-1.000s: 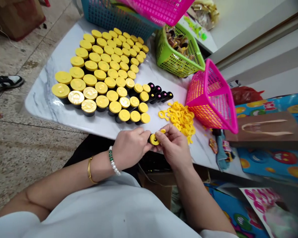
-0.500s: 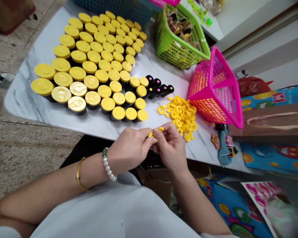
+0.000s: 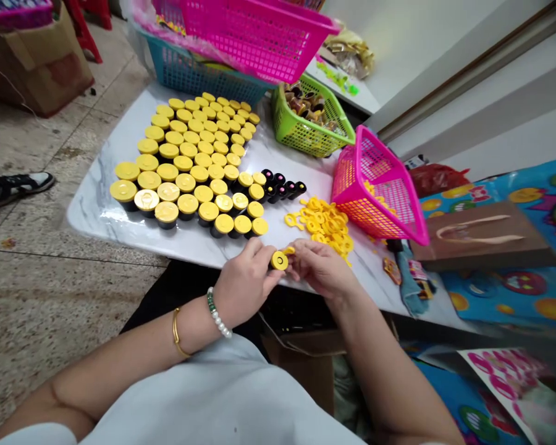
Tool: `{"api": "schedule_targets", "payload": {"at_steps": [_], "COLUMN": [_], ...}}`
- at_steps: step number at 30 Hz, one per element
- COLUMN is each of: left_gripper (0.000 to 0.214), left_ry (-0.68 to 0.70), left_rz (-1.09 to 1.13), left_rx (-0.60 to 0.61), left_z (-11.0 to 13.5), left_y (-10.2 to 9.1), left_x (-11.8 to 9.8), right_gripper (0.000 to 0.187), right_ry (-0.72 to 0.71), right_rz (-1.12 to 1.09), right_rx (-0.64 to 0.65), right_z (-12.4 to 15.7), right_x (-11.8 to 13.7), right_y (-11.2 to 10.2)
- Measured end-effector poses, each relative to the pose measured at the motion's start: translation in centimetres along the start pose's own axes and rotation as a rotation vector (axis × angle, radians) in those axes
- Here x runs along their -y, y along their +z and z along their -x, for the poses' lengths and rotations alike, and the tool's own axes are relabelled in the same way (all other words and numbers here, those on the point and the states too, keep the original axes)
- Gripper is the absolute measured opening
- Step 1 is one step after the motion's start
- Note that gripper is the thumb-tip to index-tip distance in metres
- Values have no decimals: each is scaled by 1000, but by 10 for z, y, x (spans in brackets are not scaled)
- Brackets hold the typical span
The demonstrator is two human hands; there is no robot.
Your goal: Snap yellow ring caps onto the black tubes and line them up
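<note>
My left hand (image 3: 247,281), with a bead bracelet and a gold bangle above it, is closed on a round yellow cap (image 3: 280,261). The cap faces up and has a dark ring at its centre; what lies beneath it is hidden by my fingers. My right hand (image 3: 322,267) pinches a small yellow plastic ring piece (image 3: 288,250) right beside the cap. Behind my right hand lies a pile of loose yellow ring pieces (image 3: 324,221). Rows of black containers with yellow lids (image 3: 185,183) stand upright on the marbled table (image 3: 185,247). Several small black tubes (image 3: 282,188) lie beside them.
A pink basket (image 3: 375,185) sits right of the pile. Behind it are a green basket (image 3: 310,117) of small parts and a blue basket (image 3: 204,77) with a pink one on top. A brown paper bag (image 3: 482,235) is at the right. A person's shoe (image 3: 18,185) shows at left.
The view has tilted up, showing more of the far baskets. My hands have turned the yellow cap to face up, and the small ring piece is now held at its edge.
</note>
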State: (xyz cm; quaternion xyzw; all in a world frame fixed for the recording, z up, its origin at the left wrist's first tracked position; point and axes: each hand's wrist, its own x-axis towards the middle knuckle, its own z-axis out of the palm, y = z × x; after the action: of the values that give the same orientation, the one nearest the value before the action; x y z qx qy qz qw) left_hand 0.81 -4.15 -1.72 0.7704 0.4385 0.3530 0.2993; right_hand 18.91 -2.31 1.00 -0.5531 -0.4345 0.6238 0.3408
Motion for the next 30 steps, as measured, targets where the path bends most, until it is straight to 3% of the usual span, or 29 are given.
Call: {"api": "schedule_targets", "payload": {"at_steps": [3, 6, 9, 13, 17, 21, 25, 27, 30], "left_gripper": [13, 12, 13, 31, 8, 11, 13, 14, 14], "left_ry": [9, -3, -15, 4, -42, -40, -2, 44, 148], "left_rz": [-34, -56, -50, 82, 155, 79, 34, 34, 44], "left_rx": [36, 77, 70, -51, -153, -180, -194, -164, -40], "left_z": [-1, -2, 1, 13, 26, 31, 30, 28, 23], "left_y": [-1, 1, 5, 6, -13, -39, -44, -39, -26], "left_x": [-1, 0, 3, 10, 17, 22, 22, 18, 9], "right_gripper": [37, 38, 38, 41, 47, 49, 47, 46, 35], "right_ry": [141, 196, 245, 283, 217, 155, 88, -15, -328], "right_rz": [134, 174, 163, 69, -38, -153, -75, 98, 648], "right_rx": [213, 267, 235, 103, -40, -37, -4, -110, -503], "right_z": [-11, -15, -7, 4, -1, -14, -21, -22, -21], "right_x": [18, 26, 22, 9, 4, 12, 18, 19, 13], "right_y": [-7, -4, 3, 18, 48, 77, 72, 53, 17]}}
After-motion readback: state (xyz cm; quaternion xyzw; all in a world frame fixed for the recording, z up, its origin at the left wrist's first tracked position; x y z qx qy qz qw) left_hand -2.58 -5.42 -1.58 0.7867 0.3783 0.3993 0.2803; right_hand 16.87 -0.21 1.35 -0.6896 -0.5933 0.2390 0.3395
